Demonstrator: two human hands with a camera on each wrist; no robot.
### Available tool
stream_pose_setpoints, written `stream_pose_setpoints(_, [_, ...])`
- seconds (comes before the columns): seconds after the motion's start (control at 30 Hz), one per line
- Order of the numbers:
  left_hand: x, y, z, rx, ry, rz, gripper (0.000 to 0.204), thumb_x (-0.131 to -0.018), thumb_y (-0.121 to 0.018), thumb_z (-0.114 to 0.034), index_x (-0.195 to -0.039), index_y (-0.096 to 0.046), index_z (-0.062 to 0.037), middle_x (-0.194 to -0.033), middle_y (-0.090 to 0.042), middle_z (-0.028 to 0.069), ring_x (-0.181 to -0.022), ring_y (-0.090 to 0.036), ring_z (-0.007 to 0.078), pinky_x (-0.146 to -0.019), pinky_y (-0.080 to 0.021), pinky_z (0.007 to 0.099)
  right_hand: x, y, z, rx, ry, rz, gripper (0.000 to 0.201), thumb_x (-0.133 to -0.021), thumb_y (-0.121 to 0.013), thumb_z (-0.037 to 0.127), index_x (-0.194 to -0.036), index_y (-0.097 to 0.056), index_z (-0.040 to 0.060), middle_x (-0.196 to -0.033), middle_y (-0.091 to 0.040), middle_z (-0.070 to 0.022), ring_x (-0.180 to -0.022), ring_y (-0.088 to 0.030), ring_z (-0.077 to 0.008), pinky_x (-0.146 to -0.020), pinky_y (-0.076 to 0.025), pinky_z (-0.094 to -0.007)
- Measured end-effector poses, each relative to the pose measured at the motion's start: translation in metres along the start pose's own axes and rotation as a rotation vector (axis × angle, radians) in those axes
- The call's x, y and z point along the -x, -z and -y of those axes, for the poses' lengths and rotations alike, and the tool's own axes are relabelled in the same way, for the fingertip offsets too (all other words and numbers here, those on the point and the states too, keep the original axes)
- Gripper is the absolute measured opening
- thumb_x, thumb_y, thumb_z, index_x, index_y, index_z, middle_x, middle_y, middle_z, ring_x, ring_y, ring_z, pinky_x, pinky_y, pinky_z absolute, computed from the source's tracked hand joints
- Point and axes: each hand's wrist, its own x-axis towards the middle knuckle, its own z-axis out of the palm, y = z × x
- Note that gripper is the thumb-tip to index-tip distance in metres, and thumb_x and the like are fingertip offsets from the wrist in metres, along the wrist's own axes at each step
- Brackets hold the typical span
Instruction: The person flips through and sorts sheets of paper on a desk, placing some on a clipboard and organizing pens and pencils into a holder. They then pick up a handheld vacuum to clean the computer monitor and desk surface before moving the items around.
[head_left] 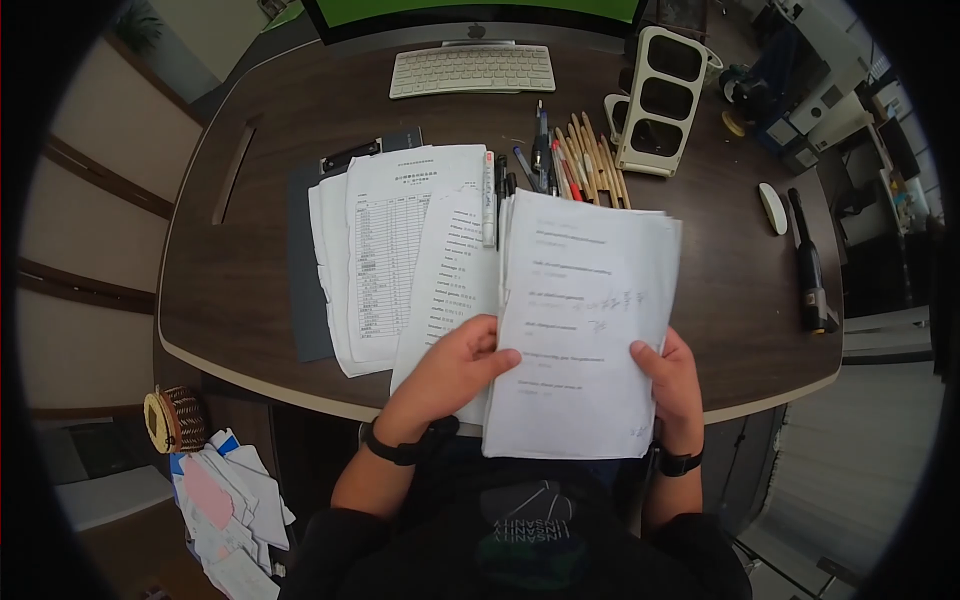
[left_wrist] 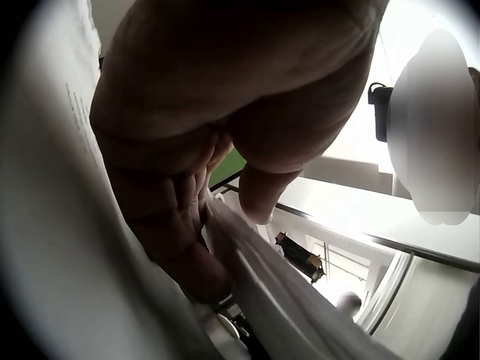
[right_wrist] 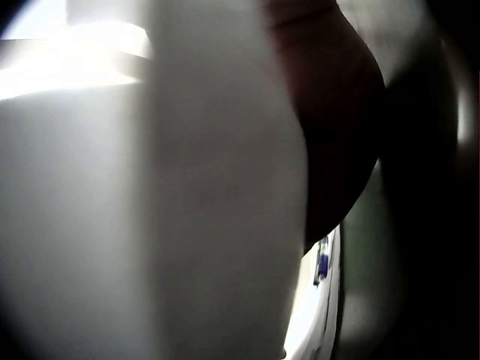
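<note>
A stack of printed sheets [head_left: 580, 300] is held up over the desk's front edge, with handwriting on its top page. The left hand [head_left: 455, 368] grips its left edge, thumb on the front; the right hand [head_left: 672, 378] grips its right edge the same way. Under the left forearm and hand lies a printed word list [head_left: 450, 270], partly over a sheet with a table [head_left: 385, 260]. In the left wrist view the left hand [left_wrist: 202, 135] has paper between thumb and fingers. The right wrist view shows the right hand [right_wrist: 334, 127] behind a pale sheet [right_wrist: 225, 195].
Pens and pencils [head_left: 590, 165] lie behind the stack, beside a cream holder [head_left: 660, 100]. A keyboard [head_left: 472, 72] sits at the back. To the right are a mouse [head_left: 772, 208] and a black tool-like object [head_left: 810, 270]. Loose papers [head_left: 225, 510] and a woven container [head_left: 175, 418] are at lower left.
</note>
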Motion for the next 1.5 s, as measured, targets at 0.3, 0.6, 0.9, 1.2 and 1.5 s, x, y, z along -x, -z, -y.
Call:
stream_pose_setpoints(0.3, [0.020,0.047,-0.010,-1.097,-0.096,-0.689,0.035,-0.089,-0.070,-0.015,-0.115,-0.058,0.0035,-0.086,-0.063,0.0140,-0.074,-0.061,0.0252,-0.070,-0.050,0.0351,0.001,0.050,0.006,-0.093,0.031,-0.102,0.037,-0.098,-0.059,0.006,-0.131,-0.053,-0.0084,-0.121,-0.067,-0.0170,-0.100,-0.068,-0.0198,-0.089,-0.055,-0.0326])
stream_pose_setpoints(0.6, [0.024,0.048,-0.025,-0.705,-0.022,-0.617,0.016,-0.093,-0.064,-0.011,-0.099,-0.060,0.0028,-0.079,-0.063,0.0158,-0.068,-0.057,0.0233,-0.067,-0.048,0.0343,-0.001,0.040,0.008,0.028,0.033,-0.105,0.036,-0.097,-0.061,0.006,-0.129,-0.054,-0.0088,-0.119,-0.068,-0.0149,-0.102,-0.067,-0.0185,-0.090,-0.054,-0.0320])
stream_pose_setpoints(0.9, [0.067,0.081,-0.038,-0.329,-0.324,-0.746,0.007,-0.099,-0.057,-0.005,-0.103,-0.058,0.0008,-0.087,-0.062,0.0005,-0.080,-0.054,0.0041,-0.071,-0.044,0.0199,-0.001,0.039,0.007,0.000,0.049,-0.088,0.037,-0.097,-0.062,0.007,-0.130,-0.053,-0.0091,-0.119,-0.068,-0.0157,-0.101,-0.067,-0.0190,-0.091,-0.054,-0.0326])
stream_pose_setpoints(1.2, [0.100,0.067,-0.063,-0.165,-0.618,-0.844,0.013,-0.102,-0.059,-0.012,-0.108,-0.056,0.0000,-0.104,-0.065,0.0052,-0.094,-0.059,0.0103,-0.090,-0.046,0.0258,0.002,0.010,0.003,-0.087,0.004,-0.014,0.035,-0.097,-0.062,0.006,-0.128,-0.056,-0.0084,-0.118,-0.068,-0.0155,-0.100,-0.068,-0.0193,-0.089,-0.055,-0.0326])
stream_pose_setpoints(1.5, [0.036,0.014,-0.007,0.342,-0.158,-0.186,0.021,-0.100,-0.052,-0.001,-0.120,-0.051,0.0043,-0.117,-0.067,0.0128,-0.100,-0.065,0.0147,-0.092,-0.051,0.0288,-0.012,-0.013,-0.002,0.024,-0.008,0.030,0.031,-0.096,-0.064,0.007,-0.123,-0.060,-0.0065,-0.113,-0.069,-0.0107,-0.098,-0.066,-0.0146,-0.085,-0.055,-0.0303])
